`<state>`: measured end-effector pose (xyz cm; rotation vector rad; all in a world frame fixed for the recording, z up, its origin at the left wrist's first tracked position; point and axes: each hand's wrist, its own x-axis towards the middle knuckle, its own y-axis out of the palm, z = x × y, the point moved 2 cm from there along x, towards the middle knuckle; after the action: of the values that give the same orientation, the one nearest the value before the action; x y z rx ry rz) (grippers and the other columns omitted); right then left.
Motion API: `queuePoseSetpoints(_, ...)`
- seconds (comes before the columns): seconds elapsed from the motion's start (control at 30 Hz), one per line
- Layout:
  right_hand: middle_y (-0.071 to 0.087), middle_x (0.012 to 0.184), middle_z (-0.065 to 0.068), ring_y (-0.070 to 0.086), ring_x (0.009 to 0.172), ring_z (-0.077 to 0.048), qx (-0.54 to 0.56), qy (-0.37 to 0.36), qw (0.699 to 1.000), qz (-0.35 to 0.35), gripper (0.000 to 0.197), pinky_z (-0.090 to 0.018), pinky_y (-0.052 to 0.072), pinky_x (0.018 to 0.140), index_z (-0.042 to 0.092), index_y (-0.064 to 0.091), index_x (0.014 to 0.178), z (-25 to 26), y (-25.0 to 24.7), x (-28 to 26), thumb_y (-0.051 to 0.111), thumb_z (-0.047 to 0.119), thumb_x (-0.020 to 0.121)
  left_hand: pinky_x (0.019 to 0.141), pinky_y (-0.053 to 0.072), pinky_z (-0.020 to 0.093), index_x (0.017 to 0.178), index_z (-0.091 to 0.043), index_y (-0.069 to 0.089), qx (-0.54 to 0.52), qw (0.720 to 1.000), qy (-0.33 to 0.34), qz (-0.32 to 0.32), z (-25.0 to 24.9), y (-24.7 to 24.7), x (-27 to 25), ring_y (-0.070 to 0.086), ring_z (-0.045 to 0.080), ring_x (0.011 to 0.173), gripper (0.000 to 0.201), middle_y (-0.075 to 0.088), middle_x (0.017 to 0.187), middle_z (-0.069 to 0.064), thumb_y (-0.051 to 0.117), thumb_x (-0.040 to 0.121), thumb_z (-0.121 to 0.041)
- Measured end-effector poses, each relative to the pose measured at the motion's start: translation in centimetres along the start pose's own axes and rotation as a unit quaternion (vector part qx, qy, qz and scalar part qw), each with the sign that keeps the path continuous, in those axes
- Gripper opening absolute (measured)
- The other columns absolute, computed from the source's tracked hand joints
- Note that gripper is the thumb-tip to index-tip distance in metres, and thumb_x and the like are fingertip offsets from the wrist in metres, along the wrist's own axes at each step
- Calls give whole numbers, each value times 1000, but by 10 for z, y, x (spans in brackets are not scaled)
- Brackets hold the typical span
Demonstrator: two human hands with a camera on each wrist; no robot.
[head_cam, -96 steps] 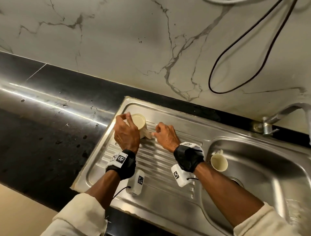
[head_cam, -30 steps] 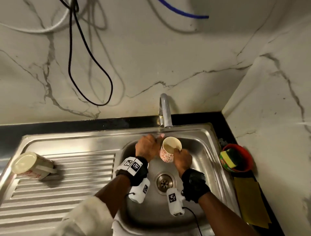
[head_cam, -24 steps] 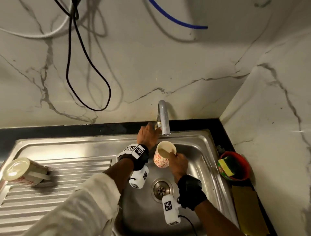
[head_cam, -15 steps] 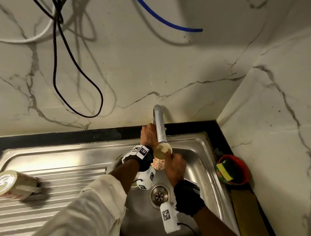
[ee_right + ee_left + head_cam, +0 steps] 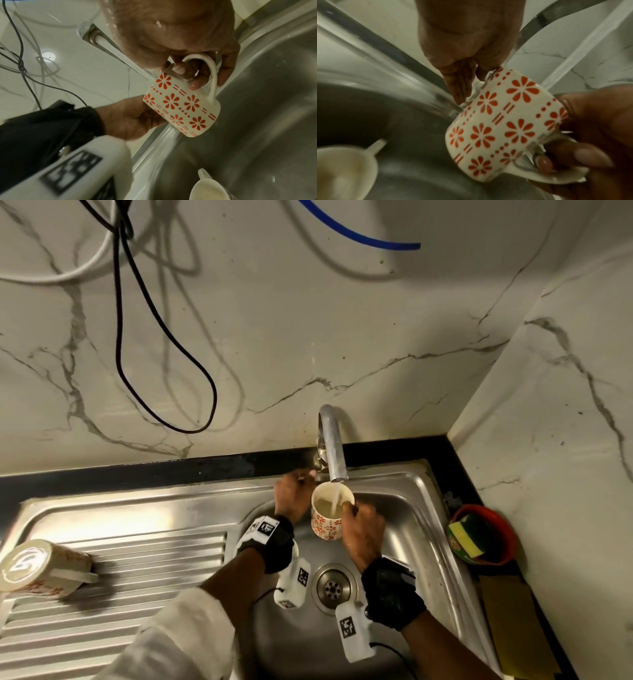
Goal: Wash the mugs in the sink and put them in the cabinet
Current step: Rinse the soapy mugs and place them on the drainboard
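This is a home kitchen. A stainless steel sink with a ribbed draining board is set into a black surface in a corner of marble-patterned wall tiles. A curved tap runs water, and a red bowl beside the basin holds a yellow-green scrub sponge. Loose cables hang down the wall.

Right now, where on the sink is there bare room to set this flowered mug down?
The ribbed drainboard is bare between the mug lying on its side at its left end and the basin. The basin floor near the drain is crowded: another mug sits there under the wrists. The right ledge holds a red bowl with a sponge.
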<state>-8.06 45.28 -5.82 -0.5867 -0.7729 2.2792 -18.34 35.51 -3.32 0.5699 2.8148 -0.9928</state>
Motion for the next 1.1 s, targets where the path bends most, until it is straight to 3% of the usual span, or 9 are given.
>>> queuePoseSetpoints(0.2, 65, 76, -8, 63, 74, -24, 16, 7, 994, 103, 31, -36, 49, 64, 5, 69, 84, -16, -7, -3, 51, 26, 97, 82, 57, 38, 91, -17, 72, -84, 995, -62, -3, 59, 1, -24, 70, 17, 81, 50, 74, 85, 3, 40, 99, -54)
queuePoseSetpoints(0.4, 72, 95, -15, 68, 85, -29, -45, -62, 990, 114, 31, -44, 56, 78, 4, 70, 99, -2, -8, -1, 50, 27, 97, 73, 54, 29, 90, -19, 72, -66, 997, -32, -11, 61, 0, -34, 70, 13, 78, 49, 74, 83, 0, 40, 99, -55)
queuePoseSetpoints(0.53, 73, 94, -14, 70, 84, -26, -19, -25, 993, 114, 31, -38, 58, 77, 1, 71, 100, 1, -14, 8, 50, 24, 97, 67, 47, 15, 94, -11, 69, -77, 996, -43, 20, 48, 2, -40, 65, 7, 73, 53, 71, 82, 0, 38, 100, -53)
queuePoseSetpoints(0.63, 72, 93, -12, 69, 83, -24, -29, -37, 990, 134, 31, -32, 55, 71, 2, 71, 99, 6, -13, 6, 50, 25, 98, 86, 54, 36, 98, -8, 67, -59, 997, -35, 37, 42, 5, -46, 67, 18, 81, 72, 70, 86, 7, 27, 95, -67)
queuePoseSetpoints(0.73, 67, 73, -8, 64, 65, -17, 88, 47, 982, 158, 27, -29, 52, 60, 4, 66, 81, -6, -20, 6, 52, 20, 97, 98, 45, 38, 112, -6, 65, -69, 996, -50, 22, 41, 2, -47, 64, 25, 100, 70, 68, 105, 12, 21, 101, -60)
queuePoseSetpoints(0.8, 61, 65, -6, 57, 55, -14, 170, 128, 970, 116, 27, -26, 47, 51, 8, 59, 71, -18, -19, 9, 52, 16, 96, 95, 39, 33, 117, -9, 64, -91, 994, -57, 24, 41, -1, -49, 60, 21, 103, 70, 65, 109, 8, 22, 100, -61)
queuePoseSetpoints(0.87, 64, 68, -10, 57, 52, -16, 271, 212, 931, 120, 28, -25, 47, 50, 5, 64, 75, -22, -10, 10, 49, 16, 96, 94, 41, 33, 118, -12, 64, -85, 994, -48, 44, 39, -1, -49, 61, 22, 104, 70, 67, 112, 8, 23, 98, -64)
queuePoseSetpoints(0.97, 65, 58, -11, 57, 40, -16, 459, 343, 798, 185, 43, -20, 47, 43, 0, 64, 81, -27, 7, 7, 30, 19, 99, 80, 49, 23, 119, -12, 62, -61, 995, -21, 76, 29, 2, -46, 66, 20, 94, 62, 70, 109, 13, 29, 99, -60)
queuePoseSetpoints(1.1, 43, 41, -4, 37, 28, -11, 535, 412, 701, 230, 34, -13, 33, 40, 6, 51, 69, -37, 16, -4, 33, 20, 93, 97, 48, 36, 113, -20, 69, -110, 991, -38, 71, 17, 3, -46, 62, 20, 105, 71, 70, 111, 4, 27, 92, -73)
